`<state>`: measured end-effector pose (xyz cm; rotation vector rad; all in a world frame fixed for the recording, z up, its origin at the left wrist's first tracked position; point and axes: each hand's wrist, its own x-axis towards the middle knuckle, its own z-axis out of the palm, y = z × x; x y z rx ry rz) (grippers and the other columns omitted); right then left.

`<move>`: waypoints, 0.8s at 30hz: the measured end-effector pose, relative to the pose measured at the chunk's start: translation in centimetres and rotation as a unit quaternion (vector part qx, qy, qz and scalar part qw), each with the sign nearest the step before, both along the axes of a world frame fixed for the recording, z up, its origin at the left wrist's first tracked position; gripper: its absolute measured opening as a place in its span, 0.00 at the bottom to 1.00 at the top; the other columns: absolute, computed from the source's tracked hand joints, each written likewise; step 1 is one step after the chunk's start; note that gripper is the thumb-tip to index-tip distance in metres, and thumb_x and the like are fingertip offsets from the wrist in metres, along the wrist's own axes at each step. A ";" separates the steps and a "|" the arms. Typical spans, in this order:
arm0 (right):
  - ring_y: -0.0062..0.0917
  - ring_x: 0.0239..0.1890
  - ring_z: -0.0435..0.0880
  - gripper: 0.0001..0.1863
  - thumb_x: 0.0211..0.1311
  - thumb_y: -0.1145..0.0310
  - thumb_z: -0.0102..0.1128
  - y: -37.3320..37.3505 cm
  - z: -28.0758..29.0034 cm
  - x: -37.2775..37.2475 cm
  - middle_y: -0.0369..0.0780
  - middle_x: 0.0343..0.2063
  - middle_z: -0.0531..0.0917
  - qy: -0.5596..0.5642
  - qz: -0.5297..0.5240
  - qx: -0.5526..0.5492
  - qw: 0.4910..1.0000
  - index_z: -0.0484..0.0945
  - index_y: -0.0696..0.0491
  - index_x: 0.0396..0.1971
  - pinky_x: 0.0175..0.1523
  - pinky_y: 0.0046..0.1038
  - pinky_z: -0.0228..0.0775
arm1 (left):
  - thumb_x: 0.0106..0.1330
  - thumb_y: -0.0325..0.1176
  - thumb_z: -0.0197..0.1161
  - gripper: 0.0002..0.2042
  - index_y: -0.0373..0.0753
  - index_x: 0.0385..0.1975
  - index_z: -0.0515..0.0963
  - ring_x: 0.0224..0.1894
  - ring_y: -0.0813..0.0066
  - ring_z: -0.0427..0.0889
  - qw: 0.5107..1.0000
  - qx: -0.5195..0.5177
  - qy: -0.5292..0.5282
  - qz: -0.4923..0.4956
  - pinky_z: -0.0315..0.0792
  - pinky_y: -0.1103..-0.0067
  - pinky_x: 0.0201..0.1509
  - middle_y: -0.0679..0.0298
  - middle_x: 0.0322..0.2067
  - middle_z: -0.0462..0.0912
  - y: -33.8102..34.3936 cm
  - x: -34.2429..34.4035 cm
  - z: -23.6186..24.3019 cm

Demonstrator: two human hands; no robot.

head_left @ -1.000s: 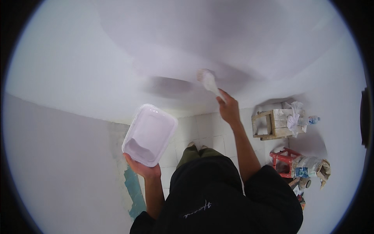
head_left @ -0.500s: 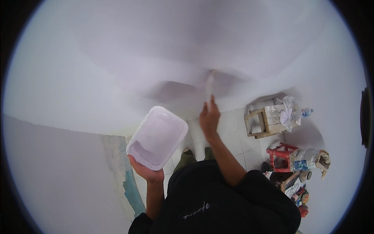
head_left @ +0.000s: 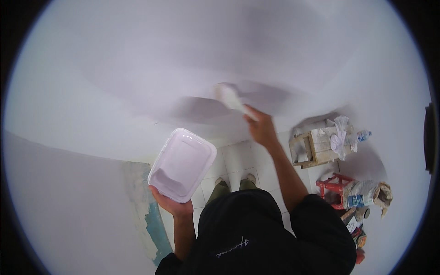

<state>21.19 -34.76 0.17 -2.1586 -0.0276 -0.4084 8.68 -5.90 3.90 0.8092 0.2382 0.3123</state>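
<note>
"Pale, glossy plastic, round-cornered: where's that tray (head_left: pixel 163 155)?"
"Eight o'clock in view, the left hand (head_left: pixel 176 205) clasping its lower edge."
"And the right hand (head_left: pixel 264 131)?"
"Near three, curled round a slim-handled brush (head_left: pixel 231 99), its blurred head at twelve."

The tray (head_left: pixel 200 176) is left of the brush (head_left: pixel 230 97), the crate (head_left: pixel 323 142) and stool (head_left: pixel 331 185) right.

Indoors, seemingly a decorating site: a tiled floor (head_left: pixel 236 158), a pale wall (head_left: pixel 68 197) with a teal patch (head_left: pixel 156 229) at its edge, a sack (head_left: pixel 367 192) on a stool (head_left: pixel 337 184) by the floor's right edge, a brush (head_left: pixel 229 97) and tray (head_left: pixel 185 160).
</note>
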 end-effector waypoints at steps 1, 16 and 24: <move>0.48 0.48 0.81 0.18 0.62 0.71 0.59 -1.6 1.9 -0.4 0.53 0.43 0.83 0.039 -0.039 0.012 0.998 0.79 0.55 0.52 0.51 0.37 0.74 | 0.75 0.56 0.36 0.29 0.40 0.65 0.61 0.67 0.63 0.64 1.000 -0.008 0.011 0.011 0.60 0.64 0.69 0.62 0.62 0.66 -0.2 -0.1 0.4; 0.50 0.42 0.81 0.25 0.69 0.73 0.51 0.4 3.4 -0.3 0.54 0.40 0.80 -0.156 -0.270 -0.096 0.945 0.65 0.60 0.64 0.48 0.42 0.72 | 0.75 0.57 0.37 0.30 0.40 0.65 0.61 0.66 0.63 0.65 0.998 -0.019 0.028 0.053 0.61 0.64 0.68 0.62 0.61 0.67 -0.4 -1.6 1.4; 0.49 0.40 0.82 0.25 0.65 0.74 0.56 14.5 -0.7 -3.6 0.55 0.35 0.81 0.048 0.022 0.035 0.998 0.69 0.56 0.63 0.47 0.39 0.73 | 0.75 0.57 0.38 0.29 0.40 0.65 0.61 0.66 0.62 0.65 0.998 -0.027 0.013 0.055 0.61 0.63 0.68 0.62 0.61 0.67 1.8 -1.6 -1.0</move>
